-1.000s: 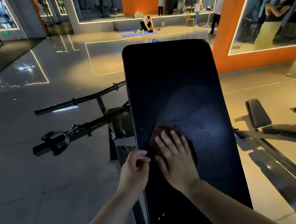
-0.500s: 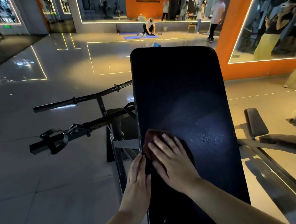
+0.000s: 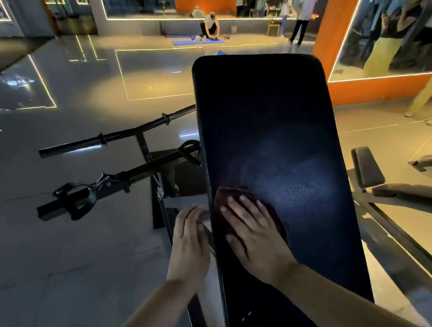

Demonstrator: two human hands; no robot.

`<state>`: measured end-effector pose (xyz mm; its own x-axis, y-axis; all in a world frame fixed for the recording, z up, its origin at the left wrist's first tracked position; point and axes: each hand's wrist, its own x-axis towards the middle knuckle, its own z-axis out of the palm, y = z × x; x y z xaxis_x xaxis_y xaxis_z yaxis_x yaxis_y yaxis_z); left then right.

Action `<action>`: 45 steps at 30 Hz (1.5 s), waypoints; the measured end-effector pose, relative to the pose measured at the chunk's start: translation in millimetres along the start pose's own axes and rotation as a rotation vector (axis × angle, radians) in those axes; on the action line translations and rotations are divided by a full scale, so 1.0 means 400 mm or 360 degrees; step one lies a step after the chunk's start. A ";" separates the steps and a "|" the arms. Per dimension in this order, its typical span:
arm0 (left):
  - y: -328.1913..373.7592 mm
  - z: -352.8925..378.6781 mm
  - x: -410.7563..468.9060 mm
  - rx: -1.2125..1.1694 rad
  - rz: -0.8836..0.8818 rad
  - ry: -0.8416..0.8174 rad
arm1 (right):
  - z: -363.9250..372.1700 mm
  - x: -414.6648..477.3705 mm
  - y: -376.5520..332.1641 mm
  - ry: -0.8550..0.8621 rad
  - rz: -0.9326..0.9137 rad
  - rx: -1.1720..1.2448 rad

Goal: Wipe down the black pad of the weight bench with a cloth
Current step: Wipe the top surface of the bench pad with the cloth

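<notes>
The long black pad of the weight bench runs away from me, up the middle of the view. A dark reddish-brown cloth lies on the pad near its left edge. My right hand lies flat on the cloth with fingers spread, pressing it to the pad. My left hand rests beside the pad's left edge with fingers extended, over the metal frame; its fingertips look blurred. Most of the cloth is hidden under my right hand.
A black barbell bar and a frame arm with a strap jut out left of the bench. A second bench pad stands to the right. An orange wall rises beyond it. Several people stand or crouch far back.
My right hand and the cloth slid slightly left toward the pad's edge. My left hand opened from a loose fist and stretched forward along the bench's side.
</notes>
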<state>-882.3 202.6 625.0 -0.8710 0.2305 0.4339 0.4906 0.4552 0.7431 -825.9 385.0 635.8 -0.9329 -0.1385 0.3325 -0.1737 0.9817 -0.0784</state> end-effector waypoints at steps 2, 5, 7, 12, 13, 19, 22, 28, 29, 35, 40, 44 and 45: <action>-0.006 -0.010 0.032 0.0068 0.0055 -0.0035 | 0.041 -0.100 -0.012 -0.0046 -0.0089 -0.0061; -0.017 -0.008 0.055 0.0192 0.0344 -0.0225 | 0.064 -0.216 0.015 -0.0127 -0.0361 -0.0182; -0.025 0.000 0.049 0.0270 0.0402 -0.0346 | 0.046 -0.223 0.045 -0.0142 -0.0444 -0.0227; -0.033 0.000 0.040 0.0444 0.0509 -0.0371 | 0.029 -0.090 -0.043 0.0113 0.0417 0.0082; -0.035 -0.001 0.042 0.0439 0.0518 -0.0384 | 0.038 -0.084 -0.066 0.0121 0.0452 0.0100; -0.040 0.007 0.023 0.0380 0.0513 -0.0497 | 0.128 -0.301 -0.113 -0.0093 0.0044 -0.0086; -0.041 0.012 0.003 0.0357 0.0509 -0.0521 | 0.175 -0.457 -0.079 -0.0188 -0.0245 -0.0253; -0.042 0.033 -0.078 0.0505 0.0878 -0.0759 | 0.138 -0.368 -0.112 -0.0069 0.0139 -0.0258; -0.043 0.035 -0.086 0.0527 0.0929 -0.0742 | 0.138 -0.333 -0.138 0.0003 0.0313 -0.0189; -0.063 0.037 -0.089 0.0586 0.1065 -0.0710 | 0.199 -0.506 -0.125 -0.0116 -0.0120 -0.0245; -0.063 0.060 -0.096 0.0615 0.1068 -0.0609 | 0.160 -0.516 0.021 0.0148 0.0778 -0.0116; -0.035 0.073 -0.105 0.0564 0.0951 -0.0537 | 0.137 -0.366 -0.013 0.0459 0.1277 0.0222; -0.025 0.076 -0.106 0.0574 0.0931 -0.0531 | 0.143 -0.353 -0.044 0.0411 0.1141 0.0203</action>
<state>-851.2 214.3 583.6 -0.4615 0.7423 0.4859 0.8856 0.4183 0.2019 -709.0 379.8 536.5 -0.7307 0.5756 0.3671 0.3954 0.7952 -0.4597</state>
